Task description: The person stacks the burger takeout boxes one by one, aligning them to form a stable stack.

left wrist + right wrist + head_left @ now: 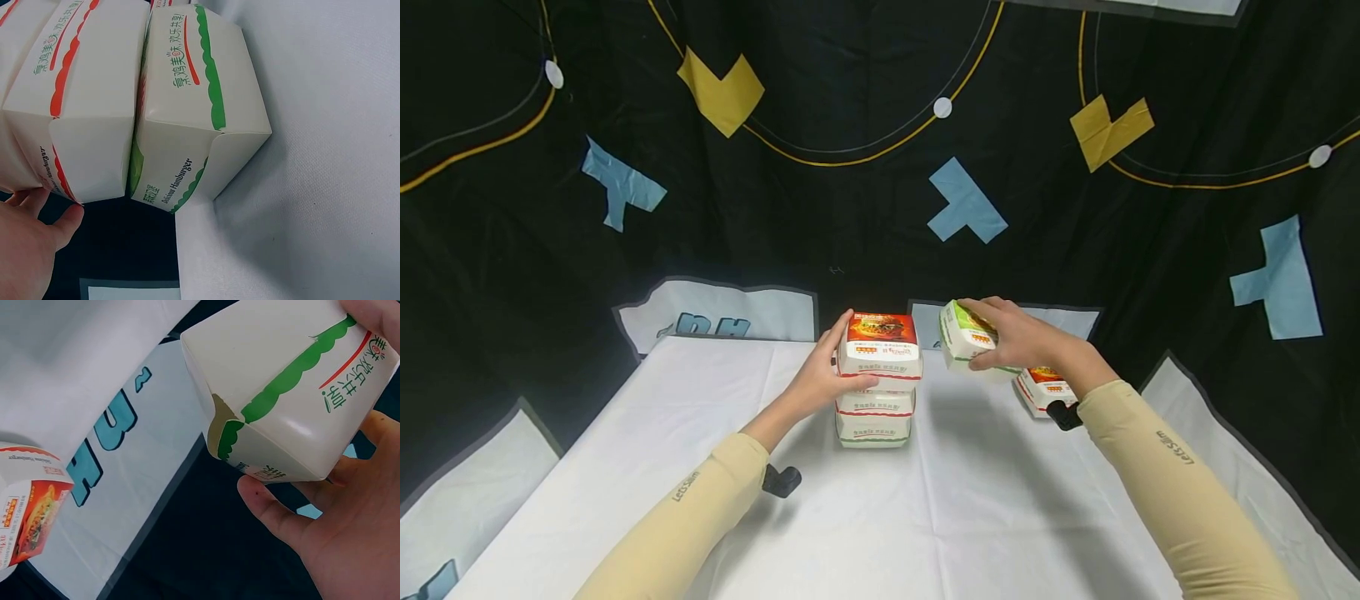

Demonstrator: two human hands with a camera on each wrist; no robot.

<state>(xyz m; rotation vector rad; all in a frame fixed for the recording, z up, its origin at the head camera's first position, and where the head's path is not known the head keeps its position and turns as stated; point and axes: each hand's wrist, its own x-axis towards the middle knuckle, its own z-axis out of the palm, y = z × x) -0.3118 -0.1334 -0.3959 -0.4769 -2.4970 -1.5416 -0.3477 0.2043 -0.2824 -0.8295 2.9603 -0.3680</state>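
Observation:
Three white hamburger boxes stand stacked on the table. The top burger box [880, 350] has a red picture lid, a red-trimmed one [94, 94] lies under it, and a green-trimmed one [181, 94] is at the bottom. My left hand [835, 367] holds the top box at its left side, thumb across its front corner. Above the table, right of the stack, my right hand [1015, 337] grips a green-lidded burger box [964, 337], tilted, with fingers over its top and thumb at the front. In the right wrist view the green-trimmed box [281, 381] shows its underside edge.
Another red-lidded burger box [1037, 392] sits on the white tablecloth [865, 525], behind and below the right wrist. A black curtain [850, 225] with blue and yellow tape pieces hangs behind the table. White lettered panels [722, 308] run along the table's far edge.

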